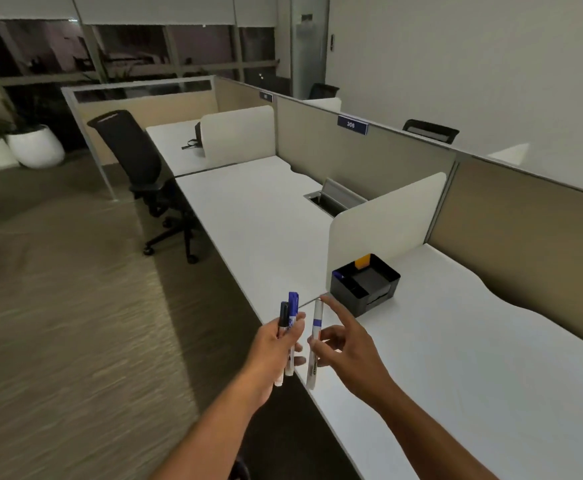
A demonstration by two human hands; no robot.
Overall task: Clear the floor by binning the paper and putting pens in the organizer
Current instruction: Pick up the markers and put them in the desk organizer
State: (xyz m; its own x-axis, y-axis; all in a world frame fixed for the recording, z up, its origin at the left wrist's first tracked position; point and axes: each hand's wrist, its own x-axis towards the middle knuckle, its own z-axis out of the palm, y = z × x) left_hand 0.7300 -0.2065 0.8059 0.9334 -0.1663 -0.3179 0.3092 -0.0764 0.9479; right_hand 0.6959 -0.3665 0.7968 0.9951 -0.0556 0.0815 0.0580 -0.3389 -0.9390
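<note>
Head view: left hand [276, 344] fingers are gripping 2 slim, light, stiff plastic pens [289, 327] mid-barrel; right hand [345, 351] is pinching 1 white pen [314, 344] near black plastic organizer [364, 284].

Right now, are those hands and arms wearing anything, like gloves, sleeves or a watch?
No. The left hand and right hand are bare, with no gloves, and no rings show. Both forearms are uncovered down to the bottom edge of the picture: no sleeves, watch, wristband, cables or markings are visible.
</note>
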